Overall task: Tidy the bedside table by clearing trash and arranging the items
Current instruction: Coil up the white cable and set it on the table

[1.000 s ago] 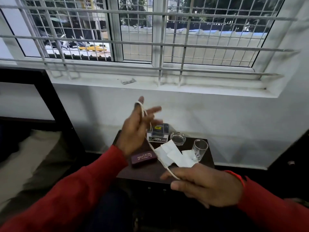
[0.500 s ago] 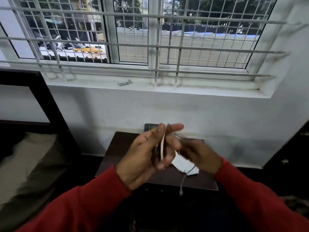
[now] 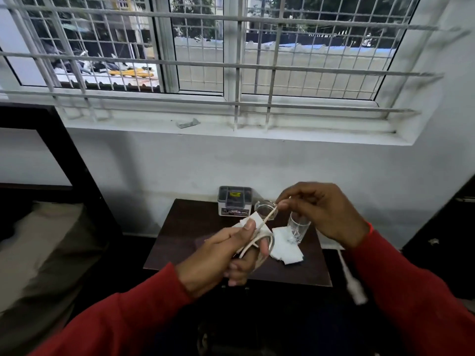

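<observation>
A white cable (image 3: pixel 267 218) is looped round the fingers of my left hand (image 3: pixel 226 253), whose thumb presses the coil. My right hand (image 3: pixel 323 211) pinches the cable's free length up and to the right; the plug end (image 3: pixel 356 289) dangles blurred below my right wrist. Both hands hover over the dark wooden bedside table (image 3: pixel 185 227). On it lie white paper pieces (image 3: pixel 285 249), a low glass dish (image 3: pixel 264 209), a tall drinking glass (image 3: pixel 298 227) and a small clear-lidded box (image 3: pixel 234 201) at the back edge.
A white wall and barred window rise behind the table. A small metal piece (image 3: pixel 187 123) lies on the sill. A dark bed frame (image 3: pixel 77 170) and mattress (image 3: pixel 38 253) stand to the left; a dark cabinet (image 3: pixel 447 240) is at the right.
My hands have parted: the right one has pulled the cable up and to the right, the left holds more loops. The plug end has swung to the right.
</observation>
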`<action>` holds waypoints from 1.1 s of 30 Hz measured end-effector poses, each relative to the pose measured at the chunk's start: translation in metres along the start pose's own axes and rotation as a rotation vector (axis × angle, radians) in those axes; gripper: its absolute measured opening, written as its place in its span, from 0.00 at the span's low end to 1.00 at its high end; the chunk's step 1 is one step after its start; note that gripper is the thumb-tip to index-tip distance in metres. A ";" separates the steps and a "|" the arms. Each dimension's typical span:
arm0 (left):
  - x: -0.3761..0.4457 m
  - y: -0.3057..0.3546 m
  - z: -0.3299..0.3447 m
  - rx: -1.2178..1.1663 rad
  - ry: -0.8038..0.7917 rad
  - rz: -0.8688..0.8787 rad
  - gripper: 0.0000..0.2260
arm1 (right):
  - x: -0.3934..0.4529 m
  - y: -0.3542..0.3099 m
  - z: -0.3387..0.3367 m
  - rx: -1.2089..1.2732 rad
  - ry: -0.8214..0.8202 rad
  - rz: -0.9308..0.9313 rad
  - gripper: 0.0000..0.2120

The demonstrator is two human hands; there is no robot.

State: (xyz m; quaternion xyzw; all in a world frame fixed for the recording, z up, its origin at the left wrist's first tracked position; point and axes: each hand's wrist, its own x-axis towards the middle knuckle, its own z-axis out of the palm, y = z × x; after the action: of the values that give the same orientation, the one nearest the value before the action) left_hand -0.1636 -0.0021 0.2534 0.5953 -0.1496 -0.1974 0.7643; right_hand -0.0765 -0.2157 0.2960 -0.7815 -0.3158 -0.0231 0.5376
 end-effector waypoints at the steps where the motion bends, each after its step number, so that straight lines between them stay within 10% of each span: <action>1: 0.001 0.004 0.005 -0.124 -0.037 0.048 0.19 | 0.000 0.006 0.006 0.023 0.017 0.023 0.04; 6: 0.023 0.024 0.005 -0.375 0.226 0.332 0.15 | -0.032 0.032 0.069 -0.236 -0.237 0.047 0.07; 12: 0.021 0.000 -0.023 0.837 0.447 0.457 0.08 | -0.042 0.001 0.072 -0.284 -0.311 -0.127 0.08; 17: 0.011 -0.014 -0.012 0.302 0.097 -0.047 0.19 | -0.025 0.003 0.036 -0.101 0.030 0.035 0.08; 22: 0.015 -0.008 -0.008 -0.036 0.048 -0.104 0.20 | -0.032 0.020 0.056 0.442 -0.084 0.179 0.05; 33: 0.027 -0.022 -0.027 0.670 0.708 0.370 0.12 | -0.037 0.032 0.078 0.801 0.086 0.326 0.05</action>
State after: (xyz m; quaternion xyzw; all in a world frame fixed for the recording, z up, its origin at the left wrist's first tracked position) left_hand -0.1299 0.0032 0.2253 0.8012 -0.0397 0.2130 0.5578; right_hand -0.1136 -0.1734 0.2231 -0.5491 -0.1498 0.1538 0.8077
